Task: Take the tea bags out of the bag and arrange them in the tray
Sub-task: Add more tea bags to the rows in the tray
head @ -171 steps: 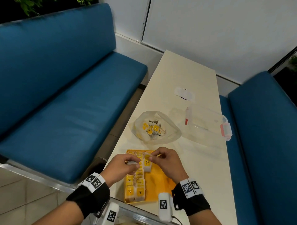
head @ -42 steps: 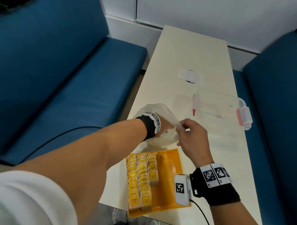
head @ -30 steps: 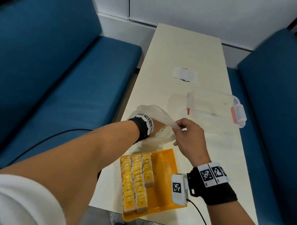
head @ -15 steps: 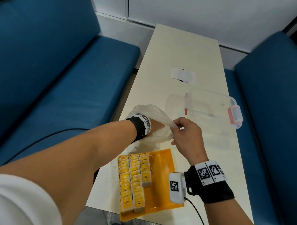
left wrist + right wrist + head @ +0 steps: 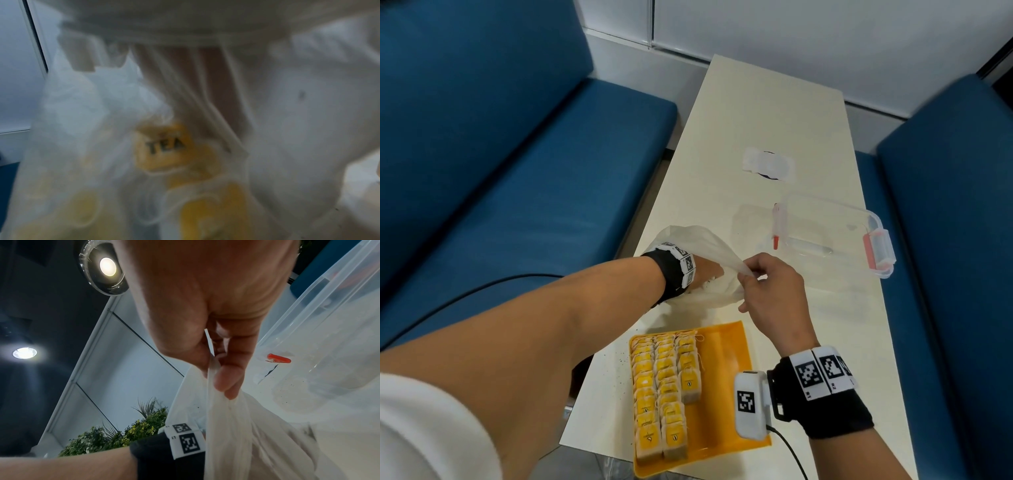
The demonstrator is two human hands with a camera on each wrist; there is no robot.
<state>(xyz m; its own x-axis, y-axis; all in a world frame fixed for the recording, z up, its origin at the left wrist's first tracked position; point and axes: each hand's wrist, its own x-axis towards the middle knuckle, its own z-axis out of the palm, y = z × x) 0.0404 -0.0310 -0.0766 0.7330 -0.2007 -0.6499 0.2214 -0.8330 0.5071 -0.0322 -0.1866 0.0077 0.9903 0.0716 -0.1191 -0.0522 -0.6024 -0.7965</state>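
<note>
A thin white plastic bag (image 5: pixel 697 240) lies on the table beyond the yellow tray (image 5: pixel 726 359). My left hand (image 5: pixel 707 274) is pushed into the bag's mouth up to the wrist, so its fingers are hidden. The blurred left wrist view shows yellow tea bags (image 5: pixel 164 146) marked "TEA" inside the bag. My right hand (image 5: pixel 748 274) pinches the bag's rim between thumb and forefinger (image 5: pixel 228 381) and holds it up. Tea bags (image 5: pixel 664 377) stand in three rows along the tray's left side, the third row being shorter.
A clear lidded plastic box (image 5: pixel 832 233) with red clasps sits right of the bag. A small white wrapper (image 5: pixel 767 164) lies farther back. Blue benches (image 5: pixel 517 205) flank the narrow table. The tray overhangs the table's near edge.
Both hands left the tray, where they held a tea bag. The left hand went into the bag while the right took its rim. Over the last second they have hardly moved.
</note>
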